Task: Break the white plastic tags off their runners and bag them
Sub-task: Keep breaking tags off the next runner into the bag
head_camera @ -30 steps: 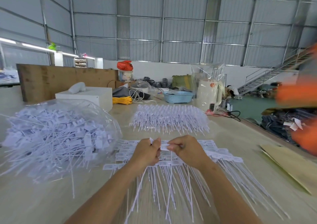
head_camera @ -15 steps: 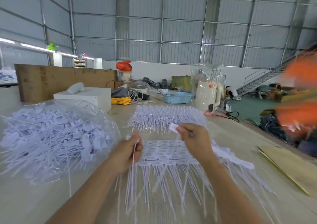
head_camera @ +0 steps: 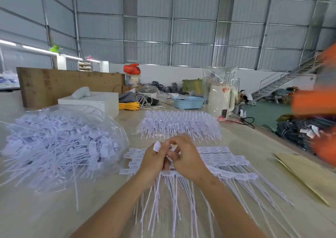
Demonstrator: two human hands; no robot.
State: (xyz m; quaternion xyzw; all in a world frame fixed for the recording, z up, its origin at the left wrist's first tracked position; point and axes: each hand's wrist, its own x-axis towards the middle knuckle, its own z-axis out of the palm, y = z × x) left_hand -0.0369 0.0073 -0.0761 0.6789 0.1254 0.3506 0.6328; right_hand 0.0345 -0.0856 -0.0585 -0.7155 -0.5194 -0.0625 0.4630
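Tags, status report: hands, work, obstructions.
Left hand grips broken-off tags; right hand pinching at them. Clear bag of loose tags at left. Nothing in the way.

This is a warehouse or factory hall: corrugated metal walls on a steel frame rise high over a metal staircase and a green floor. A long worktop carries bulk white plastic tags, a bulging clear bag, coiled cables and a blue basket.
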